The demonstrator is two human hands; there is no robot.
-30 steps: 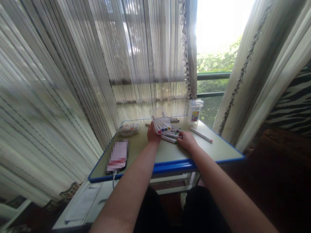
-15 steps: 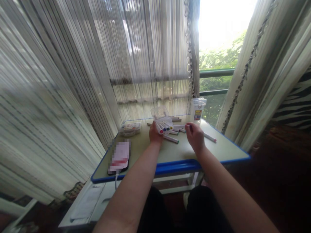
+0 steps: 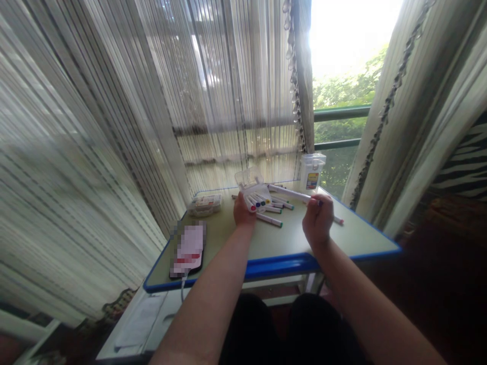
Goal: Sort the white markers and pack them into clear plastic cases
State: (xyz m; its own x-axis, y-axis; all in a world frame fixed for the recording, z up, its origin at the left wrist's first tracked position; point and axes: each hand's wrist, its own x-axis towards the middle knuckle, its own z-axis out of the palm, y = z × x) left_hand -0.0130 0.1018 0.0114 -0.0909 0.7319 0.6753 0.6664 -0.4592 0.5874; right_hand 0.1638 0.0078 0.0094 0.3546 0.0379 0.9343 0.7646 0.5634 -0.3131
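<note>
The left grip (image 3: 243, 214) is closed around the near end of a clear case (image 3: 256, 190), which is held tilted just above the worktop (image 3: 289, 241). A row of markers is seen inside the case, their coloured caps (image 3: 258, 203) turned toward the left grip. The hinged lid (image 3: 249, 177) is folded open on the far side of the case.

The right grip (image 3: 317, 221) is closed on a white marker (image 3: 288, 192), which is pinched at one end by the fingertips and raised clear of the worktop. From the right grip the marker is angled away and to the left, so that its free end is brought close to the open case; whether the two touch cannot be told.

Between the two grips, several loose markers (image 3: 271, 219) are left lying flat on the worktop, the nearest one green-tipped. A pink-capped marker (image 3: 338, 221) is partly hidden just behind the right grip. Beyond the right grip, at the far edge, a clear jar (image 3: 312, 172) with a coloured label is stood upright. Well to the left of the left grip, a small clear box (image 3: 205, 204) is placed, and nearer the front edge a phone (image 3: 187, 247) is laid flat, with a cable hung from it. The worktop is backed by striped sheer curtains (image 3: 152, 101).
</note>
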